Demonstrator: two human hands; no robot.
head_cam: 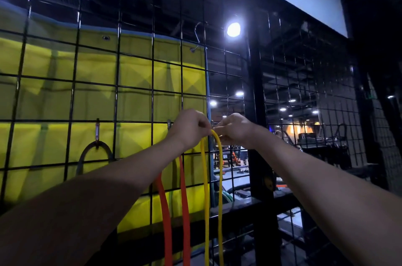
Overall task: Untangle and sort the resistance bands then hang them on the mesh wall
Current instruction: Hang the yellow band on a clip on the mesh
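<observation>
Top of yellow band [219, 157] hidden between left hand [189, 127] and right hand [236, 129]; whatever it hangs on cannot be told. Orange band [183, 200] top hidden behind the left wrist; both bands cut off by the bottom edge. Dark band [87, 154] runs behind the left forearm.
</observation>
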